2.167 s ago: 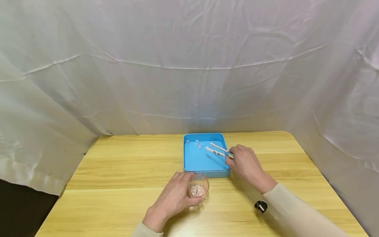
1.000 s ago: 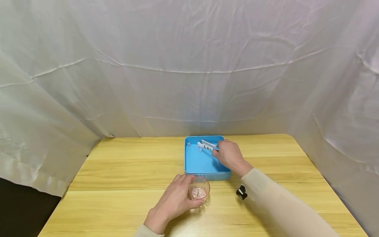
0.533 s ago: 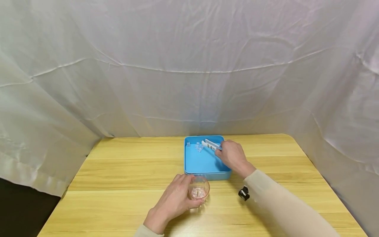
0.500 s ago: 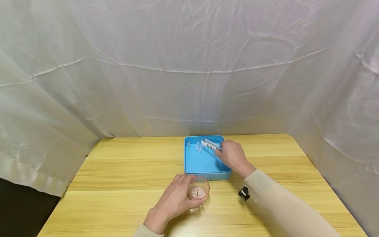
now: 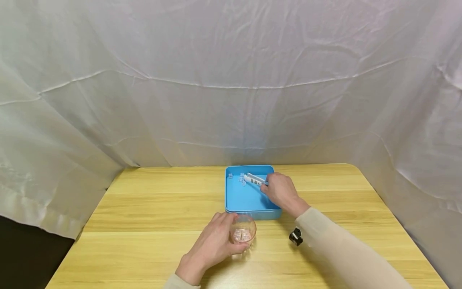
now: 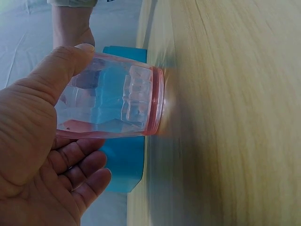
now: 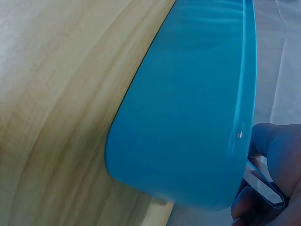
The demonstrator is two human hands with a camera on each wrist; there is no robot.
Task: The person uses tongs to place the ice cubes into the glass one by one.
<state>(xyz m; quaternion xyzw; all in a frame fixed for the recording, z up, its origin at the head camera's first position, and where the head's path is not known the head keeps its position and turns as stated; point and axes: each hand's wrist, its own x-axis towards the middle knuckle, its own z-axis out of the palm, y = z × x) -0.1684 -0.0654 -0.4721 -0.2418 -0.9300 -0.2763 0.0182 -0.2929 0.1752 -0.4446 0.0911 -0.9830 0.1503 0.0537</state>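
Observation:
My left hand (image 5: 211, 243) grips a clear, pink-tinted tumbler (image 5: 249, 222) upright on the table in front of the blue tray. Several clear cubes (image 5: 242, 235) lie at its bottom; the left wrist view shows the faceted tumbler (image 6: 110, 103) from the side. With my right hand (image 5: 282, 192) I hold white patterned tongs (image 5: 254, 180) over the tray (image 5: 249, 200), tips close together at a small cluster of clear cubes (image 5: 241, 178). Another cube (image 5: 230, 176) sits in the tray's back left corner. In the right wrist view the tray wall hides the tong tips.
The wooden table (image 5: 151, 212) has pale grey cloth (image 5: 231, 112) hanging behind it and at both sides. A small black device (image 5: 296, 237) is at my right sleeve. The tray's raised rim surrounds the cubes.
My right hand has moved left over the tray since the first frame, and the spread tong tips have drawn together. Lately they shifted slightly left to the cubes. My left hand stays on the tumbler.

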